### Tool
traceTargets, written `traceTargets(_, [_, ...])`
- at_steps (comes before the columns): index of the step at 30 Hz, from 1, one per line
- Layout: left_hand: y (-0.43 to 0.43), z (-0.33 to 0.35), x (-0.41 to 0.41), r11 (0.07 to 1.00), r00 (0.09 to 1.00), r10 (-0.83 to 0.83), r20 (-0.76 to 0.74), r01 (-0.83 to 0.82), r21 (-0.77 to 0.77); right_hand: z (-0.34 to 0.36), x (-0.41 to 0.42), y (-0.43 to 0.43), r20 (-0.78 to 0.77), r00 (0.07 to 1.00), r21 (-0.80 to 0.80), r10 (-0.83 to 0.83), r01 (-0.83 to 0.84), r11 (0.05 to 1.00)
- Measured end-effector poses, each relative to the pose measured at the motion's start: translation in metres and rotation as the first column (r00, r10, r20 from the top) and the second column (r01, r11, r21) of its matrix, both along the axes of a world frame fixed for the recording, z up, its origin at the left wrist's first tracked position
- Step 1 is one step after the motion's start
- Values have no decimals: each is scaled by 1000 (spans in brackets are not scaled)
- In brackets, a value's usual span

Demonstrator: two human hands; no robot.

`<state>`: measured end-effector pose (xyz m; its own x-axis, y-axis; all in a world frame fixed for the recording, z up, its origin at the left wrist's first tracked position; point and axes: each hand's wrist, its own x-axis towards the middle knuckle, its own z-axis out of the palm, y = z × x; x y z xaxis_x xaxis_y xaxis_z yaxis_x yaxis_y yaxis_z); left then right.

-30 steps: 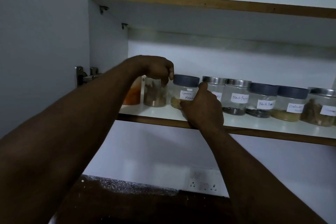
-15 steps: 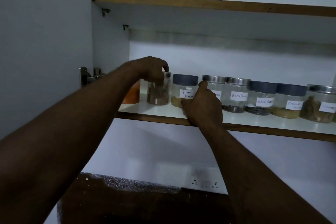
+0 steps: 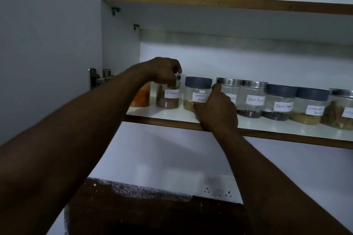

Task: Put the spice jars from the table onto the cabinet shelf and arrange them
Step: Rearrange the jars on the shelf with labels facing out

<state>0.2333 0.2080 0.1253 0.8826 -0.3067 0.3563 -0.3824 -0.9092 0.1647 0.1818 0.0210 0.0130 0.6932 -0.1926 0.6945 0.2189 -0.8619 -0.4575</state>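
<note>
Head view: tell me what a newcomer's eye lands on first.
A row of labelled spice jars lines the white shelf across the middle. Near the row's left end, the left hand grips the cinnamon jar from above. The right hand holds the Garam Masala jar beside it.

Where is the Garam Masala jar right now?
Head view, left of centre on the cabinet shelf, between the cinnamon jar and a steel-lidded jar, with the right hand gripping it: Garam Masala jar.

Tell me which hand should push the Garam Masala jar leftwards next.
Probably the right hand: it holds the Garam Masala jar, while the left hand grips the cinnamon jar from above.
</note>
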Motion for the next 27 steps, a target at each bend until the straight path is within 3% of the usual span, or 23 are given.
traceTargets(6, [-3, -8, 2, 993, 977, 66, 203, -84, 80, 0, 1, 0, 6, 1000, -2, -1, 1, 1000])
traceTargets(16, [9, -17, 6, 979, 982, -137, 131, 155, -132, -1, 2, 1, 1, 998, -31, -66, 66, 997])
traceTargets(21, [8, -18, 8, 971, 982, -149, 117, 167, -169, -1, 6, 0, -20, 997, -29, -77, 77, 997])
traceTargets(27, [-12, -26, 9, 982, 958, -65, 279, 111, -152, -1, 11, 1, -29, 994, -32, -104, 103, 994])
